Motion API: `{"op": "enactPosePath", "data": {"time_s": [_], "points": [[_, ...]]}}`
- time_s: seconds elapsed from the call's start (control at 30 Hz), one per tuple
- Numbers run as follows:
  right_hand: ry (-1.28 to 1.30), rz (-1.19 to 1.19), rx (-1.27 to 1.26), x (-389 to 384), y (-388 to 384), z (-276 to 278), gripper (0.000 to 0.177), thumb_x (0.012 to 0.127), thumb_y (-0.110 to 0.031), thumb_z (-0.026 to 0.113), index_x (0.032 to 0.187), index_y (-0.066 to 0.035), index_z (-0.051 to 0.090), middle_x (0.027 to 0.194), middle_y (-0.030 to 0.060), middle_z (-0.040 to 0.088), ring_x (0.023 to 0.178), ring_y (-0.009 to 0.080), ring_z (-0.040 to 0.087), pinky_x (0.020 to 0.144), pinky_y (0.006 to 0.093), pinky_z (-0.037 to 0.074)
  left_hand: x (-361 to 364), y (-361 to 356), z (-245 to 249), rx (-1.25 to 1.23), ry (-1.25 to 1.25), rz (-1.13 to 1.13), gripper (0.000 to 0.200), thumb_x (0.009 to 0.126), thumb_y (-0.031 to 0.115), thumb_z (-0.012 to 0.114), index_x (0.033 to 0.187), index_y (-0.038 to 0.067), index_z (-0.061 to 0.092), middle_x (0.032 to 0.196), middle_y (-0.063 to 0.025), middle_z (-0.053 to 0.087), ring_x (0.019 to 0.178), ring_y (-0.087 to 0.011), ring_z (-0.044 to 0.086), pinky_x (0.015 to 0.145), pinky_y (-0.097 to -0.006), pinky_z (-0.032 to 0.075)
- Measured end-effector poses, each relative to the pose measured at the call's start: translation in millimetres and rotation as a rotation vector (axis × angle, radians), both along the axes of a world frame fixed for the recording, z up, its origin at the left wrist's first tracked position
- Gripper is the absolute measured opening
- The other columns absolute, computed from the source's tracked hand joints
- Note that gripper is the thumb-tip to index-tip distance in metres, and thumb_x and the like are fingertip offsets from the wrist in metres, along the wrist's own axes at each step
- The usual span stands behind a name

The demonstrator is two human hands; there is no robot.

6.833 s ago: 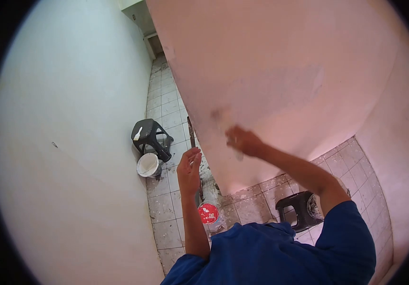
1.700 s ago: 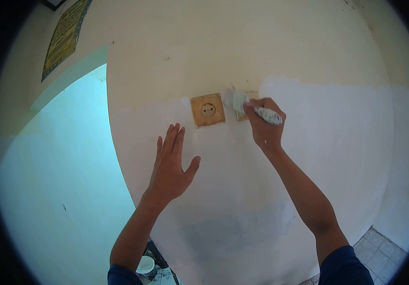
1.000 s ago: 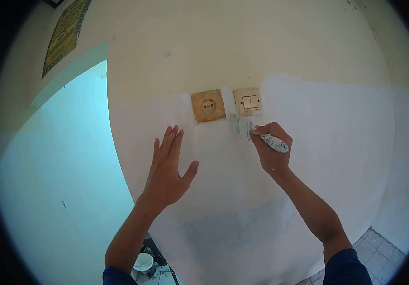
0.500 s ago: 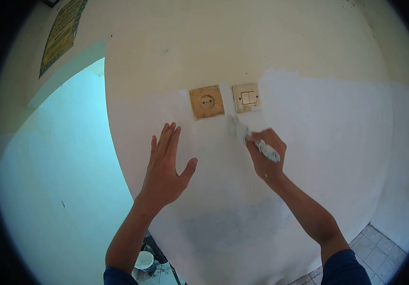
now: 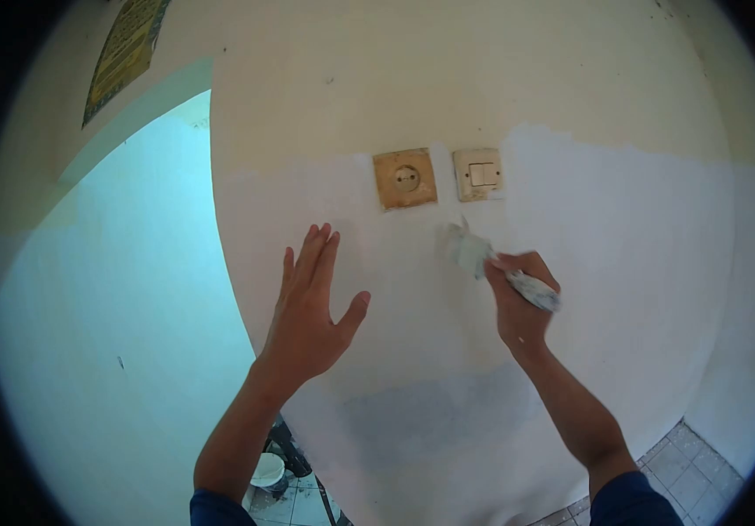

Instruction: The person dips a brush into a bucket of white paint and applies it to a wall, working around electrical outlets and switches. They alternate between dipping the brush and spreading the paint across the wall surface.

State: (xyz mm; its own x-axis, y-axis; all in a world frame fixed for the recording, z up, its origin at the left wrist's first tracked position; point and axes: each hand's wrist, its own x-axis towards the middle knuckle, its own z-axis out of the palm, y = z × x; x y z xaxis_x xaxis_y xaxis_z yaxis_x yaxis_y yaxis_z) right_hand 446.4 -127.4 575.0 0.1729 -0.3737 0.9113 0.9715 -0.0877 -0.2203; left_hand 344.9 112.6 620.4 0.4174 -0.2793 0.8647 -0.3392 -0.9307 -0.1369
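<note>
My right hand (image 5: 524,302) is closed round the handle of a paint-smeared paintbrush (image 5: 470,250). Its bristles point up and left at the wall (image 5: 421,324), just below a light switch (image 5: 481,175) with two rockers. Left of the switch sits a square, yellowed power socket (image 5: 405,179). My left hand (image 5: 314,302) is spread out in front of the wall, below and left of the socket, with nothing in it. White paint covers the lower wall up to an uneven edge near the fittings; above it the wall is cream.
An arched opening (image 5: 145,245) lies to the left, with a yellow poster (image 5: 125,57) above it. Down beside the wall's lower left edge, a white bucket (image 5: 268,472) stands on the tiled floor. More tiles (image 5: 689,473) show at lower right.
The brush in my right hand has moved a little right and down from the gap between socket and switch. The view has shifted slightly; my left hand stays spread.
</note>
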Motion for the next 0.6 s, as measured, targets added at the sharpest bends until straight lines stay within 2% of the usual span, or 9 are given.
{"op": "enactPosePath", "data": {"time_s": [0.13,0.23,0.37,0.47,0.6], "points": [[0.408,0.560,0.202,-20,16,13,0.015,0.081,-0.003,0.071,0.081,-0.002,0.057,0.086,0.0075,0.062,0.080,0.0157,0.063,0.075,0.0299,0.057,-6,17,2,-0.022,0.007,0.063,0.070,0.092,0.027,0.059,0.146,-0.001,0.025,0.153,-0.0168,0.025,0.145,-0.0280,0.017,0.118,-0.0473,0.011],[0.441,0.706,0.205,4,34,30,0.016,0.079,-0.002,0.072,0.083,-0.002,0.056,0.089,0.0097,0.060,0.082,0.0173,0.063,0.077,0.0326,0.060,-9,19,2,-0.024,0.008,0.070,0.070,0.092,0.027,0.059,0.146,0.000,0.024,0.153,-0.0163,0.025,0.145,-0.0277,0.017,0.118,-0.0471,0.011],[0.447,0.771,0.194,11,50,45,0.018,0.079,-0.003,0.072,0.085,-0.003,0.055,0.090,0.0101,0.060,0.083,0.0187,0.063,0.076,0.0321,0.059,-13,19,0,-0.013,0.018,0.071,0.070,0.093,0.027,0.059,0.147,0.001,0.024,0.153,-0.0158,0.025,0.145,-0.0274,0.017,0.118,-0.0473,0.011],[0.446,0.768,0.233,19,54,47,0.019,0.080,-0.003,0.070,0.087,-0.005,0.053,0.091,0.0095,0.061,0.086,0.0193,0.064,0.080,0.0347,0.058,-11,20,0,0.003,0.003,0.072,0.070,0.093,0.027,0.059,0.147,0.002,0.023,0.153,-0.0159,0.025,0.145,-0.0276,0.017,0.118,-0.0478,0.011],[0.336,0.697,0.389,39,20,34,0.018,0.079,-0.003,0.070,0.088,-0.003,0.055,0.093,0.0118,0.061,0.086,0.0206,0.063,0.078,0.0341,0.058,-12,23,0,-0.005,-0.011,0.064,0.070,0.092,0.026,0.059,0.147,0.003,0.023,0.153,-0.0154,0.025,0.145,-0.0278,0.018,0.118,-0.0482,0.011]]}}
